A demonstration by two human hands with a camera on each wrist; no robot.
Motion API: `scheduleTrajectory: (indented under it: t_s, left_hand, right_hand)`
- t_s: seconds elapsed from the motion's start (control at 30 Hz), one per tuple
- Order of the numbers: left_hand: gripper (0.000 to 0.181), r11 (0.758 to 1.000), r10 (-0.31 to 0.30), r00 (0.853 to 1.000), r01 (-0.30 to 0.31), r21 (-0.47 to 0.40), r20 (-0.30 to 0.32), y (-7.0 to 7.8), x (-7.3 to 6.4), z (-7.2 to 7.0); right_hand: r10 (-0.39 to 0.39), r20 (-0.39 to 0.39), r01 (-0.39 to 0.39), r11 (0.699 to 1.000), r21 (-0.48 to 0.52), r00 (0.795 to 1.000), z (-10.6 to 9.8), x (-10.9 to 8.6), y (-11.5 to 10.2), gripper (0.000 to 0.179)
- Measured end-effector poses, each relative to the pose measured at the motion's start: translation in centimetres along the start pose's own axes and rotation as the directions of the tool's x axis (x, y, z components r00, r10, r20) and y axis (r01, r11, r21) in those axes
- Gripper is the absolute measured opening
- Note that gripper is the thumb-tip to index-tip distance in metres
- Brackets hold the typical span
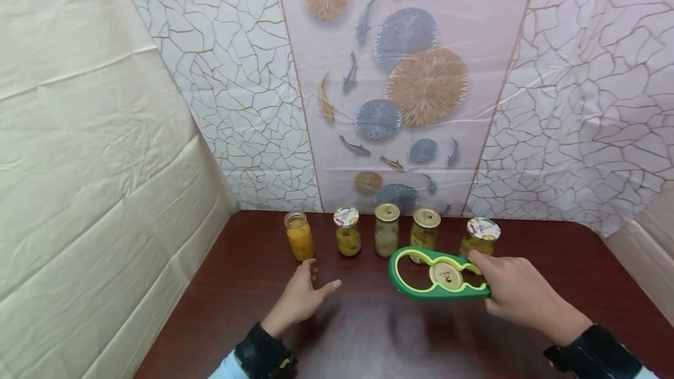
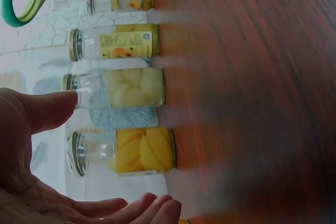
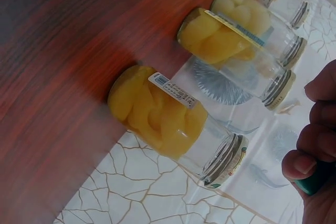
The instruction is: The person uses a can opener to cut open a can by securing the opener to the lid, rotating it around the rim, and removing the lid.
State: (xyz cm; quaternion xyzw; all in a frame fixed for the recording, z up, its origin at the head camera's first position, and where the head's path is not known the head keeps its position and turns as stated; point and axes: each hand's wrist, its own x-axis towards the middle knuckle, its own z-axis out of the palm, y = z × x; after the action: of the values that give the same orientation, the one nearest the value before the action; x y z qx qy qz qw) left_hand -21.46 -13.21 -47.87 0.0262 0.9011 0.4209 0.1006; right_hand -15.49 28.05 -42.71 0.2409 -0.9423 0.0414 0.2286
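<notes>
My right hand (image 1: 526, 294) grips one end of a green jar opener (image 1: 421, 295) with a light-green inner edge, held above the table. A gold jar lid (image 1: 446, 276) sits within the opener's middle hole. To the left, my left hand (image 1: 301, 297) is over the table with thumb and fingers spread apart and nothing in the palm. Just beyond its fingertips stands a lidless glass jar of orange fruit (image 1: 301, 241). Nearest the right hand is a jar with a white patterned lid (image 3: 163, 114), holding yellow fruit pieces.
Between those two jars stand a yellow-fruit jar with a patterned lid (image 1: 348, 240), a gold-lidded jar of pale fruit (image 1: 387, 238) and a gold-lidded jar with a yellow label (image 2: 126, 44). All line the back of the dark red-brown table (image 1: 363, 332), before a patterned cloth (image 1: 253, 104).
</notes>
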Motion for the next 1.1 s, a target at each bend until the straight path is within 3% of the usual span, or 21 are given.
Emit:
scheduleTrajectory:
  t_s: [0.17, 0.27, 0.43, 0.6, 0.7, 0.77, 0.83, 0.97, 1.1]
  left_hand:
    - [0.085, 0.998, 0.058, 0.997, -0.057, -0.026, 0.048, 0.6, -0.3, 0.4]
    - [0.07, 0.988, 0.134, 0.985, -0.124, -0.089, 0.111, 0.9, -0.5, 0.9]
    - [0.044, 0.948, 0.268, 0.942, -0.22, -0.23, 0.204, 2.2, -0.9, 2.3]
    - [0.035, 0.888, 0.383, 0.885, -0.273, -0.371, 0.266, 4.9, -1.7, 3.9]
    - [0.04, 0.817, 0.427, 0.84, -0.201, -0.541, 0.334, 6.6, -2.2, 5.0]
    - [0.045, 0.761, 0.439, 0.812, -0.11, -0.639, 0.383, 7.5, -2.5, 5.6]
    - [0.053, 0.712, 0.438, 0.795, -0.022, -0.701, 0.42, 8.4, -2.8, 5.9]
    - [0.069, 0.671, 0.446, 0.758, 0.07, -0.738, 0.477, 9.5, -3.2, 6.0]
    - [0.073, 0.648, 0.479, 0.722, 0.093, -0.756, 0.5, 10.2, -3.6, 6.0]
  right_hand:
    - [0.001, 0.002, -0.001, 1.0, -0.007, 1.0, 0.0, -0.1, 0.0, 0.05]
    - [0.008, 0.016, -0.008, 1.0, 0.0, 1.0, -0.1, -0.1, -0.1, 0.05]
    - [-0.013, -0.022, 0.014, 0.999, 0.033, 1.0, 0.0, 0.1, -0.6, 0.052]
    - [-0.039, -0.074, 0.045, 0.995, 0.089, 0.997, 0.3, 0.6, -1.5, 0.055]
    - [-0.049, -0.088, 0.059, 0.992, 0.115, 0.995, 0.4, 1.0, -2.1, 0.056]
    - [-0.052, -0.087, 0.063, 0.989, 0.131, 0.995, 0.4, 1.2, -2.6, 0.056]
    - [-0.055, -0.085, 0.067, 0.988, 0.141, 0.995, 0.3, 1.4, -3.1, 0.055]
    - [-0.06, -0.075, 0.072, 0.984, 0.166, 0.995, 0.2, 1.6, -3.9, 0.054]
    - [-0.055, -0.072, 0.068, 0.981, 0.184, 0.996, 0.0, 1.5, -4.4, 0.055]
